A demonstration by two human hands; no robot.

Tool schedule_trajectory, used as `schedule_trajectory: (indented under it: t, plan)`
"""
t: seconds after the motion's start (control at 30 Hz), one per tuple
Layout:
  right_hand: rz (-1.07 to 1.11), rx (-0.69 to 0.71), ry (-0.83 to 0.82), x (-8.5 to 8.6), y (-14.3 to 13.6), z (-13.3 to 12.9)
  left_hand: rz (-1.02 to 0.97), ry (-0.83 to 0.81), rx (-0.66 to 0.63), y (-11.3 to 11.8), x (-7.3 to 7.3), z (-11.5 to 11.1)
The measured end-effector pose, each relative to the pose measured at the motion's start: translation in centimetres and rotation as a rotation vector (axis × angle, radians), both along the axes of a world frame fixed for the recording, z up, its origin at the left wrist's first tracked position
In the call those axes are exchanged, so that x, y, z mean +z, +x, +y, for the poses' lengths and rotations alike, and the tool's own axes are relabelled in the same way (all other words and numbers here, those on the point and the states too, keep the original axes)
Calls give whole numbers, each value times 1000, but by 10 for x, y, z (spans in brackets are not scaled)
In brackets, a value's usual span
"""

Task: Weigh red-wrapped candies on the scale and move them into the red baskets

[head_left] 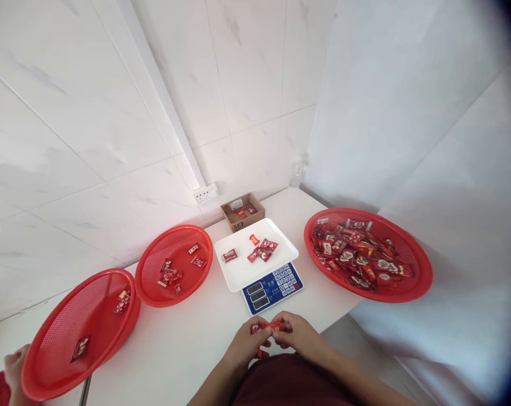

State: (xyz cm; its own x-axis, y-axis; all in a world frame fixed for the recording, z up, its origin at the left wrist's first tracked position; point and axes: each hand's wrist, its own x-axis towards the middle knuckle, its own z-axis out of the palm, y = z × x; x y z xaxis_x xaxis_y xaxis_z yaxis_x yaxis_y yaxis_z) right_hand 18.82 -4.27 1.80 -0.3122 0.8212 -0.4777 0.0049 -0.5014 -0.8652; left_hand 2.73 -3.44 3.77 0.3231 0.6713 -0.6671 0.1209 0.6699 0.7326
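Close to my body, at the table's near edge, my left hand (250,341) is closed around small red candy packets (259,352). Touching it, my right hand (295,332) pinches a small orange-red packet (274,326) between both hands. Just beyond them stands a scale with a blue keypad panel (272,287) and a white tray (234,276). On the tray lie a dark red packet (229,255) at the left and several red packets (263,249) in a cluster near the middle.
A red basket (422,265) full of packets is at the right. Two red baskets (149,270) (48,338) with a few packets stand at the left. A cardboard box (238,223) sits behind the scale. Another person's hand (16,366) is at the lower left.
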Motion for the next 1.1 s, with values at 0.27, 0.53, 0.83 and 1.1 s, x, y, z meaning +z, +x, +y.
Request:
schedule_trajectory:
  t: [0.27, 0.53, 0.83, 1.1]
  plan:
    - [-114, 23, 0, 4, 2, 0, -8, 8, 44, 1, 5, 2]
    - [-42, 39, -106, 4, 4, 3, -4, -1, 15, 1, -1, 1]
    - [80, -228, -284, 2, 18, 43, -47, -149, 299, 0, -2, 7]
    - [213, -298, -271, 18, 11, 80, -106, -160, 385, -3, -3, 4]
